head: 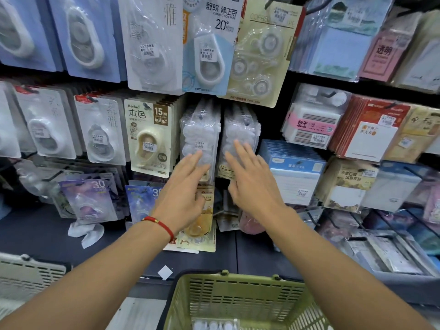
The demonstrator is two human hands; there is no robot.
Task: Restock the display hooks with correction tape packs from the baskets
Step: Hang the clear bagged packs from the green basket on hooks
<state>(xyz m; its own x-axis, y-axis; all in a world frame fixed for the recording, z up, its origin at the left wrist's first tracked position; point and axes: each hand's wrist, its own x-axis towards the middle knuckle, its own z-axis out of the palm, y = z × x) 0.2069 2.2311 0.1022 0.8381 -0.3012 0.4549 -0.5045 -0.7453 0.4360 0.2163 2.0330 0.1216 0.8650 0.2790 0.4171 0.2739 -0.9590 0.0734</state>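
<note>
While both hands lie flat against the two hanging stacks of clear correction tape packs, the step in hand looks like squaring them up on their hooks. The left hand (188,179) presses straight fingers on the left stack (198,136); the right hand (250,177) does likewise on the right stack (240,132). Neither grip holds anything: fingers extended, nothing pinched. To do this well, push evenly toward the back so the fronts sit flush and the hook tips stay free for more. Further packs (214,326) wait in the green basket (238,296) below, near the person; a grey basket (28,275) sits at left.
</note>
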